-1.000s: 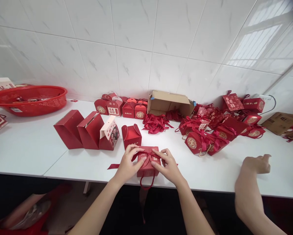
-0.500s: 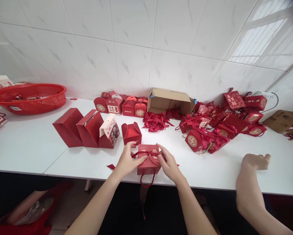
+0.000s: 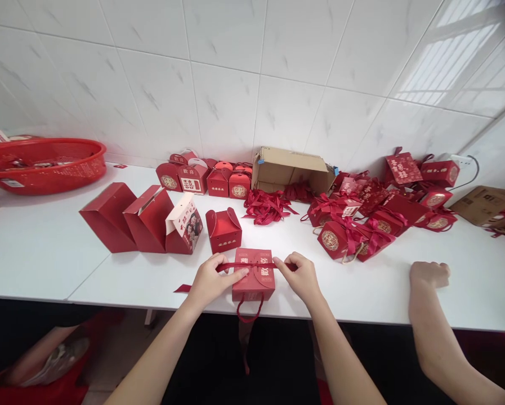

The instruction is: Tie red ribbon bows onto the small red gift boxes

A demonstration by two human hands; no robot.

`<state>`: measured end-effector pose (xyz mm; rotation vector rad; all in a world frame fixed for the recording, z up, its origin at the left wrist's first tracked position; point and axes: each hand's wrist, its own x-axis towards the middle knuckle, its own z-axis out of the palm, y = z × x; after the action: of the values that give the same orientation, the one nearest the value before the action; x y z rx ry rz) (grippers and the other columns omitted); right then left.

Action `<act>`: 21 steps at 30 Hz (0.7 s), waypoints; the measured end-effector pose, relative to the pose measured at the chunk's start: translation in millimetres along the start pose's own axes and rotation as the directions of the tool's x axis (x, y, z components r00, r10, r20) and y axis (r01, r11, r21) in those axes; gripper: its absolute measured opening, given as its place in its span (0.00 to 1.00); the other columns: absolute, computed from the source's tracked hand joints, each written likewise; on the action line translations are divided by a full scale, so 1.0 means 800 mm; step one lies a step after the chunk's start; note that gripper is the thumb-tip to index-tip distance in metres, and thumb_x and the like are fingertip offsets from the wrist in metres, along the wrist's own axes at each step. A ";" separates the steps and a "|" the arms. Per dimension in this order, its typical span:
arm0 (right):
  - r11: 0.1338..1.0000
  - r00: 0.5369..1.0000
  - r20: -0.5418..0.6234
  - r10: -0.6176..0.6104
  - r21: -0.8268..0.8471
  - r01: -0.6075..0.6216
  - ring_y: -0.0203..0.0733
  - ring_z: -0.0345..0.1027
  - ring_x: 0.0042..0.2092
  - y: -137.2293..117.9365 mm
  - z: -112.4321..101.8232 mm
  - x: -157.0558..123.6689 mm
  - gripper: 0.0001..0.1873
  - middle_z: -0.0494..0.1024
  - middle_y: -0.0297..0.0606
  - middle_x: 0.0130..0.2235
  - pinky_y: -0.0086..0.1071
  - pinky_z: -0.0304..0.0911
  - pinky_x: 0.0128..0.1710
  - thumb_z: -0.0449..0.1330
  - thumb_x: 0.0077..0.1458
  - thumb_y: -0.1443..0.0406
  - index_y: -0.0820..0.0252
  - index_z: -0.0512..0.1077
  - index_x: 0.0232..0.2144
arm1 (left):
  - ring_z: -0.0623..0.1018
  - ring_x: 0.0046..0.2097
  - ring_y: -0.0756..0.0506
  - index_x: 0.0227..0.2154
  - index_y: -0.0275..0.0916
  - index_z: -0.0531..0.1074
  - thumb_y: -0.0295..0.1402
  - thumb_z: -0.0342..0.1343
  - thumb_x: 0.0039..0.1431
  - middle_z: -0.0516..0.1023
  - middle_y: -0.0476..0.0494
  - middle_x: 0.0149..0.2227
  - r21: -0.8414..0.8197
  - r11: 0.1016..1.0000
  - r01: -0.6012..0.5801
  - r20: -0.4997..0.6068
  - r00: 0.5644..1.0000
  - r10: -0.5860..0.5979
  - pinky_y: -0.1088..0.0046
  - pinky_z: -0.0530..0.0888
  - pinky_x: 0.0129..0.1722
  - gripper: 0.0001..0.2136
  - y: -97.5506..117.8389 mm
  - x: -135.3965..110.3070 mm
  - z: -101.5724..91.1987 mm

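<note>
Pulling a dark red satin ribbon (image 3: 254, 265) across the top of a red cardboard gift box (image 3: 264, 288), the two hands work close to the worktop's near edge. The right hand (image 3: 298, 278) pinches one side of the ribbon between thumb and fingertips; the left hand (image 3: 210, 281) has the other side among its bent fingers, its thumb lying on the box top. The box sits between them on the white worktop (image 3: 362, 301), its top flaps closed, a red cord handle (image 3: 250, 318) hanging in a loop over the near edge.

The closing looks done and the tying about half done: the ribbon crosses at the middle, seemingly in a first knot, but no bow stands there, so that appears to be left.

Just behind the box is a small red box (image 3: 224, 229) with no ribbon; left of it stand three taller cartons (image 3: 108, 220), also without bows. A heap of loose red ribbons (image 3: 267, 207) lies beyond, before an open brown cardboard carton (image 3: 294, 160). To the right, red boxes with bows (image 3: 336, 241) are piled up. Another person's fist (image 3: 430, 274) rests well apart. Nothing seems to block the hands, though the small box leaves little room behind.
</note>
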<state>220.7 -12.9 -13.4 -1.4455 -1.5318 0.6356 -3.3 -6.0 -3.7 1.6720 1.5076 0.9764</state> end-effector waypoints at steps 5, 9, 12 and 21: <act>0.983 0.972 0.217 0.087 0.138 -0.119 0.31 0.48 0.21 0.000 -0.024 0.001 0.24 0.55 0.27 0.18 0.27 0.47 0.21 0.55 0.55 0.49 0.60 0.61 0.17 | 0.69 0.33 0.48 0.26 0.40 0.62 0.47 0.61 0.45 0.67 0.51 0.29 -0.007 0.999 -0.031 0.023 0.999 0.031 0.72 0.67 0.34 0.17 0.002 0.000 -0.006; 0.849 0.889 0.445 0.103 0.426 -0.312 0.31 0.54 0.23 -0.014 -0.043 0.001 0.23 0.63 0.30 0.20 0.27 0.54 0.24 0.57 0.55 0.51 0.61 0.65 0.18 | 0.70 0.48 0.41 0.40 0.42 0.64 0.43 0.61 0.47 0.69 0.43 0.45 0.084 0.974 -0.211 -0.141 0.965 0.221 0.63 0.67 0.48 0.20 0.025 -0.003 -0.005; 0.735 0.874 0.484 0.040 0.578 -0.354 0.33 0.62 0.26 -0.029 -0.047 0.003 0.16 0.69 0.32 0.22 0.29 0.59 0.30 0.60 0.53 0.54 0.62 0.71 0.24 | 0.67 0.51 0.39 0.43 0.43 0.63 0.43 0.63 0.46 0.68 0.42 0.47 0.171 0.908 -0.382 -0.056 0.916 0.396 0.59 0.65 0.50 0.23 0.054 -0.007 0.008; 0.814 0.916 0.394 0.077 0.505 -0.286 0.35 0.66 0.28 -0.043 -0.055 0.002 0.12 0.74 0.34 0.24 0.30 0.60 0.30 0.63 0.51 0.57 0.61 0.74 0.30 | 0.70 0.47 0.41 0.32 0.41 0.66 0.24 0.52 0.52 0.74 0.46 0.41 0.344 0.831 -0.437 -0.084 0.867 0.491 0.60 0.61 0.48 0.06 0.075 0.010 0.032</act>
<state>242.1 -26.9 36.6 -1.0606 -1.3094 1.4049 48.8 -4.5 36.2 2.3164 1.4455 1.2017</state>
